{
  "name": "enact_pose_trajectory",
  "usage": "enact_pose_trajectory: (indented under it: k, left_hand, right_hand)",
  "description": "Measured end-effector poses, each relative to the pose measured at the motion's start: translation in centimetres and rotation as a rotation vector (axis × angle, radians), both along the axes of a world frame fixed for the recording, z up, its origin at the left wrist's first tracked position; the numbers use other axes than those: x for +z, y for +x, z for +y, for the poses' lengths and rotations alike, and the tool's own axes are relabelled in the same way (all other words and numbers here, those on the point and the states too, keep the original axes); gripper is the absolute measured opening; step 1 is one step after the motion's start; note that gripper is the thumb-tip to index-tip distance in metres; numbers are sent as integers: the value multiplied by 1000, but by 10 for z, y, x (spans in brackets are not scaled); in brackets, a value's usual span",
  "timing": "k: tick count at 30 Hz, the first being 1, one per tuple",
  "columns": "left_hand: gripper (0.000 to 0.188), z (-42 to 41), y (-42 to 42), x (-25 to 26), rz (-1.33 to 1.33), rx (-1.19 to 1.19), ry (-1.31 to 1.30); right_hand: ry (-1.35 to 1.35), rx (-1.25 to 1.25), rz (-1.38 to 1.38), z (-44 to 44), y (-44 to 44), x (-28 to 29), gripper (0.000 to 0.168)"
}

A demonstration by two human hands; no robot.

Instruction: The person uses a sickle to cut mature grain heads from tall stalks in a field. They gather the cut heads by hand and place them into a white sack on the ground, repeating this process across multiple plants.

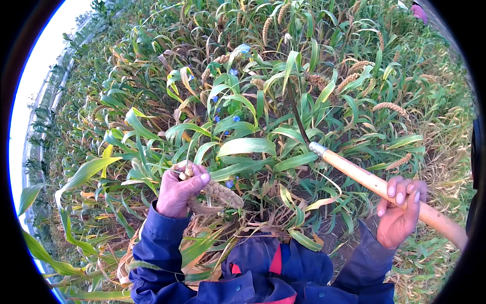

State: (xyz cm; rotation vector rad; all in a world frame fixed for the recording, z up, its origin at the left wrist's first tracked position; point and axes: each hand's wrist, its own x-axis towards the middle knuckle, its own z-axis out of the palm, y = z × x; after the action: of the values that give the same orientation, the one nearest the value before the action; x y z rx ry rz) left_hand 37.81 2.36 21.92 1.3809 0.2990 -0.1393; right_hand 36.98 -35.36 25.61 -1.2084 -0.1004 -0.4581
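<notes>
My left hand [176, 193] is closed around the stalks of a few foxtail millet heads [224, 193], which hang below and to the right of the thumb. My right hand [402, 212] grips the wooden handle [353, 169] of a long-handled tool, probably a sickle. A metal ferrule [317, 149] caps the handle, and a dark metal shank [296, 112] runs from it up among the leaves. The far end of the tool is hidden by foliage. Broad green leaves [246, 147] spread between my two hands.
Dense millet plants stand all around, with drooping heads [391, 108] at the right and more heads [267, 31] farther off. Small blue flowers [236, 118] grow among them. Dry, flattened grass [444, 167] lies at the right. A pink shape [419, 13] shows at the top right.
</notes>
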Motion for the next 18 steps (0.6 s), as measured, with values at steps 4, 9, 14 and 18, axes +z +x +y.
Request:
enact_pose_trajectory:
  k: [4,9,14,18]
  left_hand:
    - [21,23,51,14,-85,102,352]
    - [22,36,126,36,-241,-99,185]
    - [33,48,237,48,-214,-522,746]
    - [20,50,310,17,-467,-718,1569]
  right_hand:
    - [16,55,105,50,50,-27,15]
    - [-115,156,155,83,94,-70,17]
    - [-139,259,228,122,151,-98,16]
    - [-124,326,170,160,173,-92,15]
